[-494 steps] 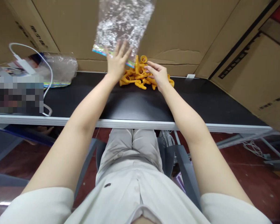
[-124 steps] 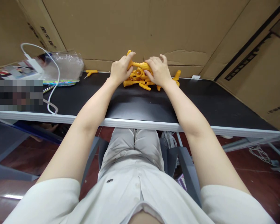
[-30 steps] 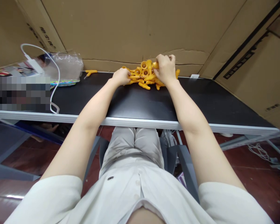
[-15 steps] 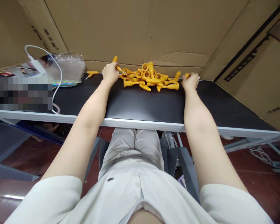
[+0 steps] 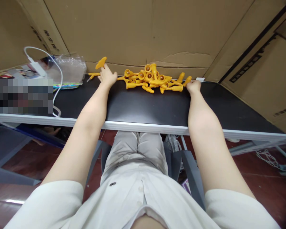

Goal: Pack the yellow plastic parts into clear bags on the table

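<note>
Left hand (image 5: pixel 106 77) beneath yellow handle (image 5: pixel 101 62), thumb spread; handle's lower part hidden, grasp or release cannot be told. Right hand (image 5: pixel 193 86) against second yellow handle (image 5: pixel 187 80); fingertips hidden, grip unclear. Yellow pile (image 5: pixel 154 83) on desk (image 5: pixel 145 108) between hands. Pixel block (image 5: pixel 22 96) masks desk's left end. Since earlier frame, left hand and its handle shifted left, nearer lying corkscrew (image 5: pixel 93 75).

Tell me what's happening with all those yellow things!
A person is sorting through yellow pieces at a black table with bare hands. The left hand has one yellow piece at its fingertips, near another with a metal spiral. The right hand is at a piece on the right end. The main pile lies between the hands.
</note>
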Tool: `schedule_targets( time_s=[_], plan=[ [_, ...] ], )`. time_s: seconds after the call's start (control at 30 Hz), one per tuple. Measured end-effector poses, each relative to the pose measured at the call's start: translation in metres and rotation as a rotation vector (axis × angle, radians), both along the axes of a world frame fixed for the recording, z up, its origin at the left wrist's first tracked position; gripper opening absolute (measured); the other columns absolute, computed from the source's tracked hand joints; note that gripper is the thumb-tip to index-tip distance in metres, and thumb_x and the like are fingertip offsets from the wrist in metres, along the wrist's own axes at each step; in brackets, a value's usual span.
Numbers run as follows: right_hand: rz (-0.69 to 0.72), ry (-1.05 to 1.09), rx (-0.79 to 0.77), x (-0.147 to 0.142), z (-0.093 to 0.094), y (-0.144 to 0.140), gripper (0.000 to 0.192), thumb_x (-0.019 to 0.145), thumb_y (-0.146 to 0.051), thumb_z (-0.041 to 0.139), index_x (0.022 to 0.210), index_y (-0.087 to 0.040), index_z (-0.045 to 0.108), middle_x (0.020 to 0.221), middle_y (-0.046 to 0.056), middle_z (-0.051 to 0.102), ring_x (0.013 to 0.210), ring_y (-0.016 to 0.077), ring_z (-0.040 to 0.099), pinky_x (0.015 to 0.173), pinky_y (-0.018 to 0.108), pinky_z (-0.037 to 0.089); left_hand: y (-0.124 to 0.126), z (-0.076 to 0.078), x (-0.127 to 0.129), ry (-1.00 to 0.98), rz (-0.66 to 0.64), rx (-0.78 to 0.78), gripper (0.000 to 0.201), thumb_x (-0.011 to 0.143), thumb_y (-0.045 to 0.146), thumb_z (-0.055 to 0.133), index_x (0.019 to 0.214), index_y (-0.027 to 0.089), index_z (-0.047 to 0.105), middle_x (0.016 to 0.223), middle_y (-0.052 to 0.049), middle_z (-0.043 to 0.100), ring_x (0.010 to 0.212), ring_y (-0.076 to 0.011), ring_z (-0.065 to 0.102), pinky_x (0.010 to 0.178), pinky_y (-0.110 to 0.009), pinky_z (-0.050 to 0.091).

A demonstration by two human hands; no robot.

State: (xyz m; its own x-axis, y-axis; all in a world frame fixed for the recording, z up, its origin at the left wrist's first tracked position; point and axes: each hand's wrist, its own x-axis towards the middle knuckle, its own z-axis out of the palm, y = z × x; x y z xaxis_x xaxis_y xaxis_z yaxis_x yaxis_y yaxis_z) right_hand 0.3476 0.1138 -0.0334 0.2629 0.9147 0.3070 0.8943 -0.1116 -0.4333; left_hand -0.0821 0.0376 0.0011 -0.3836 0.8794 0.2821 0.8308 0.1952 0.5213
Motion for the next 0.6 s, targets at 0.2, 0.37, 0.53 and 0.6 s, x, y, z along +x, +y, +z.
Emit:
schedule_targets(
  time_s=[0.2,0.37,0.53,0.6],
  plan=[
    [-0.039,0.104,-0.092,-0.015,0.012,-0.019,0.046,0.106,-0.014,0.051,0.144,-0.009,0.076,0.154,0.021,0.071,0.151,0.0313,0.064,0.126,0.037,0.049,0.003,-0.01,-0.011,-0.082,0.068,-0.004,0.087,0.093,0.051,0.074,0.171,0.027,0.042,0.177,-0.025,0.038,0.163,-0.0508,0.041,0.126,-0.072,0.036],
    [-0.047,0.038,-0.171,-0.011,0.004,-0.006,0.045,0.11,-0.029,0.053,0.15,-0.021,0.071,0.171,0.018,0.056,0.164,0.0362,0.044,0.136,0.056,0.033,0.004,-0.018,-0.017,-0.076,0.082,-0.049,0.095,0.092,0.062,0.076,0.168,0.016,0.043,0.175,-0.028,0.041,0.161,-0.0454,0.046,0.126,-0.059,0.042],
    [0.0,0.049,-0.131,-0.005,-0.004,0.002,0.045,0.111,-0.045,0.053,0.143,-0.019,0.073,0.171,0.024,0.048,0.159,0.0411,0.037,0.132,0.063,0.029,0.015,-0.028,-0.025,-0.054,0.058,-0.04,0.094,0.088,0.04,0.076,0.172,0.016,0.041,0.176,-0.031,0.037,0.159,-0.0504,0.05,0.128,-0.061,0.044],
    [-0.021,0.046,-0.152,-0.006,-0.002,0.0,0.047,0.112,-0.036,0.05,0.152,-0.018,0.068,0.174,0.025,0.044,0.161,0.0398,0.036,0.133,0.06,0.028,0.02,-0.031,-0.029,-0.051,0.058,-0.034,0.093,0.089,0.04,0.075,0.172,0.016,0.042,0.178,-0.03,0.037,0.159,-0.0483,0.05,0.129,-0.059,0.045]
  ],
)
